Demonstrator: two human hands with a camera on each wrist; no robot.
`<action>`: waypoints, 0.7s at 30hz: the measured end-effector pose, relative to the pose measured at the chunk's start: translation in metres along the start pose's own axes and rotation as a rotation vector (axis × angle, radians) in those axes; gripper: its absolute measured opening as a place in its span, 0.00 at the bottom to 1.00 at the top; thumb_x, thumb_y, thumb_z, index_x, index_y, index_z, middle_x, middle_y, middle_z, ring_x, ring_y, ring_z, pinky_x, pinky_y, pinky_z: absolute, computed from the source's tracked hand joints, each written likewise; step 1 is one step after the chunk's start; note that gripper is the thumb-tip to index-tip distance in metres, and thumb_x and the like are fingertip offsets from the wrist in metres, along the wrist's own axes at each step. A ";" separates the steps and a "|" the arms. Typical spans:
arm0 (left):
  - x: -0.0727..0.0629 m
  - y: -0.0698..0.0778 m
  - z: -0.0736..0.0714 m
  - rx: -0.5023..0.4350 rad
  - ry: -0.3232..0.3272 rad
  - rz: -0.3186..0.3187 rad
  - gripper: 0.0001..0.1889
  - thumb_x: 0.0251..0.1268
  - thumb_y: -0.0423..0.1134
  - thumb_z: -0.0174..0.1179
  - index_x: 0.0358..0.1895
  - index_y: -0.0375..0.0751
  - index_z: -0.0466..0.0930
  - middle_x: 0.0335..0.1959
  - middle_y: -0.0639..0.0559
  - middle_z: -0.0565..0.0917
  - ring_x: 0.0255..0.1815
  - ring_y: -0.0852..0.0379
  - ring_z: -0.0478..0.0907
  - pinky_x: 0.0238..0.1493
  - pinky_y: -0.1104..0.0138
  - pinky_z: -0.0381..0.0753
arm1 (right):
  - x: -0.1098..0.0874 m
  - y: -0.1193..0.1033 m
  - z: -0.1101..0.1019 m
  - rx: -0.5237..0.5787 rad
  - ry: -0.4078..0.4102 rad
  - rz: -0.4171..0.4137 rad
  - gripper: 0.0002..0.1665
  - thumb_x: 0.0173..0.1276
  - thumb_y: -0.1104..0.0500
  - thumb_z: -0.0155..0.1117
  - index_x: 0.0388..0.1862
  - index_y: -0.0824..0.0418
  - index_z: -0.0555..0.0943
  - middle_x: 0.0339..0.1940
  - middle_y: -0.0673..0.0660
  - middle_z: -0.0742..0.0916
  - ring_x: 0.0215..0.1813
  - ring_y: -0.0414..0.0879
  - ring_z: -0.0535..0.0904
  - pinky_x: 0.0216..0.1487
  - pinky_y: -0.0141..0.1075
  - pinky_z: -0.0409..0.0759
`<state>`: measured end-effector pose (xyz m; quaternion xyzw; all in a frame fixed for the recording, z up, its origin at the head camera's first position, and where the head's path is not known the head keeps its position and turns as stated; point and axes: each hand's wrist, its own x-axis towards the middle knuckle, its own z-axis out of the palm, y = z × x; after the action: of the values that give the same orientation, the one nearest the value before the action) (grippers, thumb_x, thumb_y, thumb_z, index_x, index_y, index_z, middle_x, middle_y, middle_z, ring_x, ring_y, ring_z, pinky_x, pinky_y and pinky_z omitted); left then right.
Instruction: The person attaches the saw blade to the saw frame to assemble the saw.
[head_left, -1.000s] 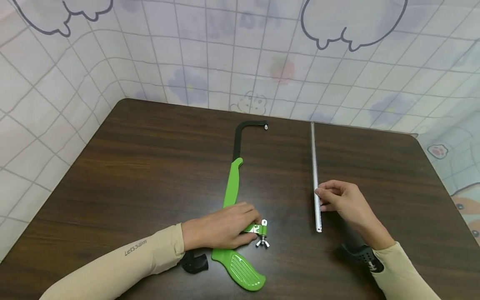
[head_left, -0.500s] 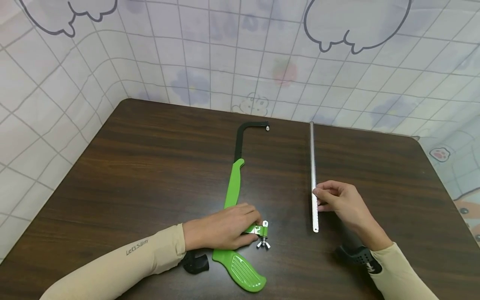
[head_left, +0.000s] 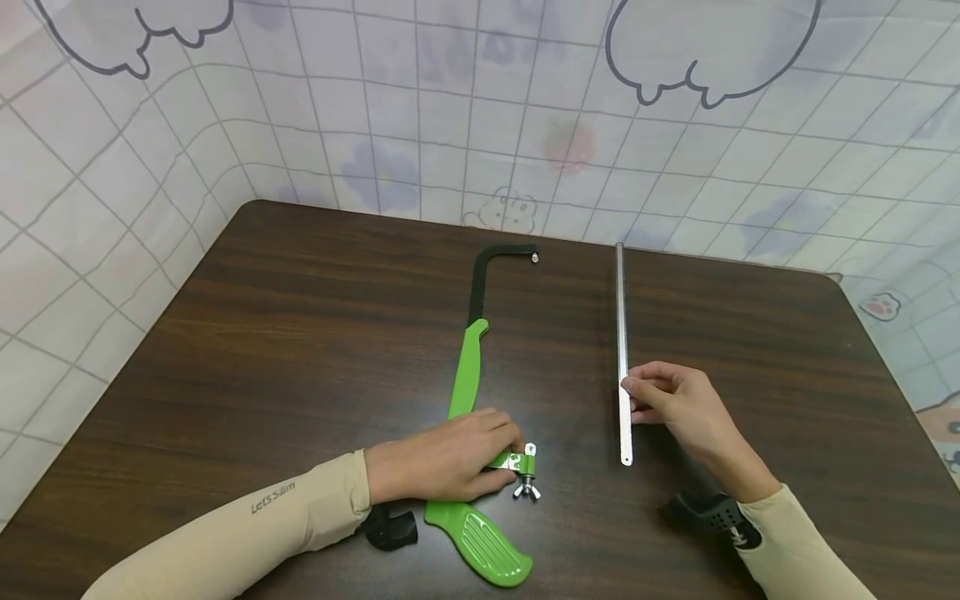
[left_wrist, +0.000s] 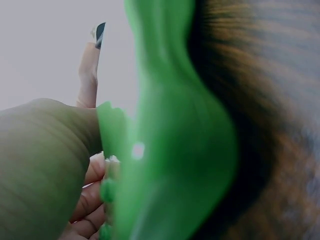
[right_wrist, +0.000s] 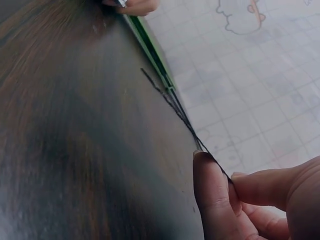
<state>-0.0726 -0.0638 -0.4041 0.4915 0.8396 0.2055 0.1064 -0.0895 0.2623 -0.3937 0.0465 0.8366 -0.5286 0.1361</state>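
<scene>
A green and black hacksaw frame (head_left: 467, 367) lies along the middle of the table, its black hooked end away from me. My left hand (head_left: 450, 454) grips it just above the green handle (head_left: 486, 546), hiding part of the frame. A metal clip with a wing nut (head_left: 527, 488) sticks out past those fingers. To the right, my right hand (head_left: 678, 400) pinches a thin silver hacksaw blade (head_left: 622, 317) between thumb and fingers, below its middle. The right wrist view shows the blade (right_wrist: 215, 160) edge-on with fine teeth. Green handle plastic (left_wrist: 185, 130) fills much of the left wrist view.
The dark wooden table (head_left: 315, 333) meets a white, grid-printed cloth (head_left: 465, 108) at its back and left side. Black wrist-worn pieces show below each forearm: a left one (head_left: 392, 529) beside the handle, and a right one (head_left: 708, 512).
The right hand has shifted slightly left, carrying the blade a little nearer the frame; the blade's near end swung left. The left hand keeps its grip, with the frame still in place.
</scene>
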 end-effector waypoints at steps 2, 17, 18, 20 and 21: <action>0.000 0.000 0.000 -0.001 -0.002 -0.003 0.14 0.76 0.44 0.59 0.57 0.41 0.80 0.51 0.52 0.84 0.53 0.59 0.79 0.56 0.67 0.79 | 0.000 0.000 0.001 0.017 -0.004 -0.003 0.24 0.77 0.55 0.64 0.58 0.76 0.77 0.34 0.47 0.86 0.38 0.37 0.83 0.42 0.34 0.89; 0.000 0.000 0.001 0.007 0.007 0.008 0.14 0.77 0.44 0.59 0.56 0.40 0.80 0.50 0.52 0.84 0.53 0.58 0.79 0.56 0.67 0.79 | 0.003 -0.003 0.009 0.060 -0.028 -0.006 0.24 0.76 0.56 0.64 0.58 0.76 0.77 0.33 0.46 0.85 0.38 0.37 0.83 0.42 0.35 0.89; 0.000 0.000 0.001 0.006 0.008 0.008 0.14 0.77 0.44 0.59 0.56 0.40 0.80 0.50 0.52 0.84 0.53 0.58 0.79 0.56 0.67 0.79 | 0.003 -0.003 0.010 0.063 -0.030 -0.006 0.24 0.76 0.56 0.64 0.58 0.76 0.77 0.33 0.46 0.85 0.38 0.37 0.83 0.42 0.35 0.89; 0.000 0.000 0.001 0.007 0.009 0.008 0.14 0.76 0.44 0.60 0.56 0.40 0.80 0.50 0.52 0.84 0.53 0.58 0.79 0.56 0.67 0.79 | 0.004 -0.003 0.011 0.070 -0.034 -0.004 0.24 0.76 0.56 0.64 0.57 0.76 0.76 0.33 0.46 0.85 0.38 0.37 0.83 0.42 0.35 0.89; -0.001 0.000 0.001 0.007 0.009 0.009 0.14 0.76 0.44 0.60 0.56 0.40 0.80 0.50 0.52 0.84 0.53 0.58 0.79 0.56 0.67 0.79 | 0.004 -0.003 0.012 0.073 -0.036 -0.002 0.24 0.76 0.57 0.64 0.57 0.76 0.76 0.33 0.46 0.85 0.38 0.37 0.83 0.42 0.35 0.89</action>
<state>-0.0723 -0.0643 -0.4050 0.4945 0.8387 0.2050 0.1000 -0.0919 0.2501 -0.3967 0.0410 0.8142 -0.5597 0.1485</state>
